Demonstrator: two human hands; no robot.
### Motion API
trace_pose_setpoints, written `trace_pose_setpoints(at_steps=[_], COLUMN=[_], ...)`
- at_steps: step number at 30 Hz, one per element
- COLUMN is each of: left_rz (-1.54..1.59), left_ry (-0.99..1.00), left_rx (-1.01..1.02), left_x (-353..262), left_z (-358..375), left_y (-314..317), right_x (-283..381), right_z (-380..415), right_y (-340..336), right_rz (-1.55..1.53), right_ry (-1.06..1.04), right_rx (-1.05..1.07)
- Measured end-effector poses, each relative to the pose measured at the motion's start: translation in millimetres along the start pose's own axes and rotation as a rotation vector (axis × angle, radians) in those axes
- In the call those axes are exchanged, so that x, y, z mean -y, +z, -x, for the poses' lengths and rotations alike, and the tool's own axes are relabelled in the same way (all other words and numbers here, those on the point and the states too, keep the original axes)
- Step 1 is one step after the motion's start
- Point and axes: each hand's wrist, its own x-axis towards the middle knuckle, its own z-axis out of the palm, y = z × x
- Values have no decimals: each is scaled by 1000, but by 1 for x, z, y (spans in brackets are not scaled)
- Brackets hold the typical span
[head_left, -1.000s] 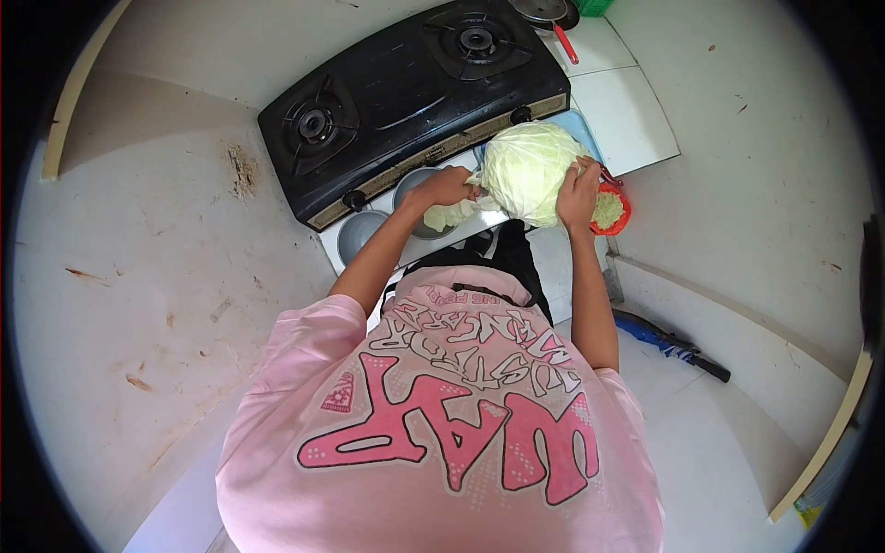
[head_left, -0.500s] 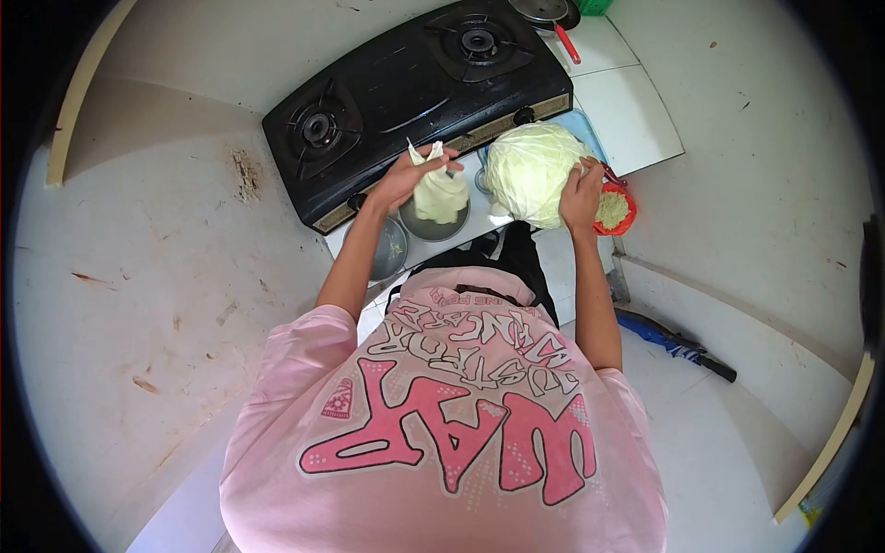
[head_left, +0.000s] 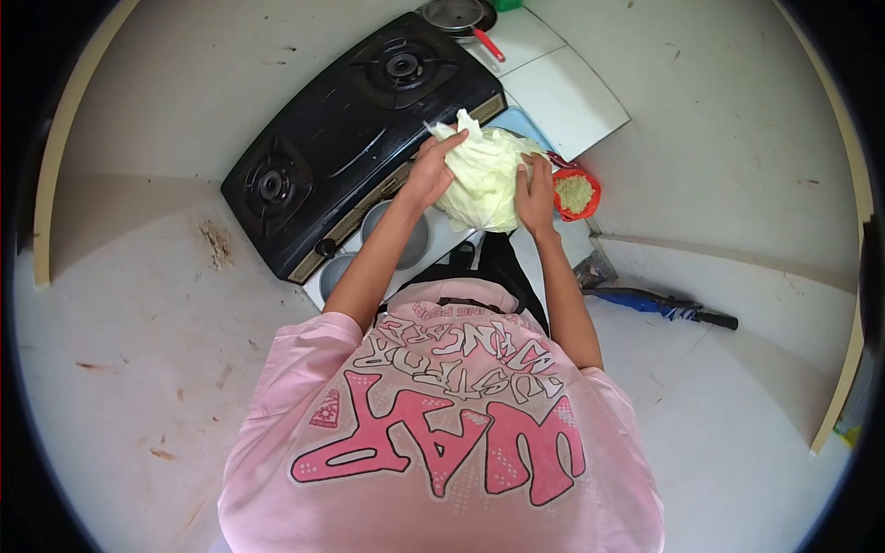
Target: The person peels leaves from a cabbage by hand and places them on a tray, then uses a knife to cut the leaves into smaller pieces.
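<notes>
A large pale green cabbage (head_left: 493,189), seemingly with clear film around it, sits in front of the stove between my hands. My left hand (head_left: 430,170) is closed on its left side, thumb across the top, over a limp pale piece like a cabbage leaf (head_left: 467,122) that sticks up past the thumb. Where leaf and cabbage part is hard to see. My right hand (head_left: 536,198) grips the cabbage's right side with bent fingers. Left of it stands a grey bowl (head_left: 410,247), partly behind my left forearm. A red bowl (head_left: 590,205) of pale green shreds is beside my right hand.
A black two-burner stove (head_left: 341,129) fills the counter's back left. A second grey bowl (head_left: 334,273) stands at the front left. A blue tray (head_left: 518,122) shows behind the cabbage. A red-handled pan (head_left: 456,14) is at the far corner. A folded blue umbrella (head_left: 645,301) lies right.
My left hand has carried the limp pale piece from above the grey bowl rightward onto the cabbage. My right hand stays at the cabbage's right side. The camera view has shifted.
</notes>
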Motion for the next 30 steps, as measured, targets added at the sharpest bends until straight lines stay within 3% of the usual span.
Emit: trace_pose_setpoints(at_steps=[11,15,17,22,28,30], left_rz=[-85,-190,-596,-1138,-1074,-1121], left_ry=[-161,-150,-151,-133,106,225], left_rx=[-4,-38,-182,-281,46,-64], left_x=[25,55,63,55,26,26], left_z=[-153,-186,-196,-193,-128,-91], left_y=[53,45,35,23,-8,-19], right_x=[-17,-13,-11,-18,-20,-19], right_z=[14,13,12,12,7,6], right_y=[-15,-20,-23,-24,-27,-29], right_rz=[-101,-88,-93,-78,-82,-77], right_ry=[4,27,37,28,21,9], right_rx=[195,228,250,275,295,303])
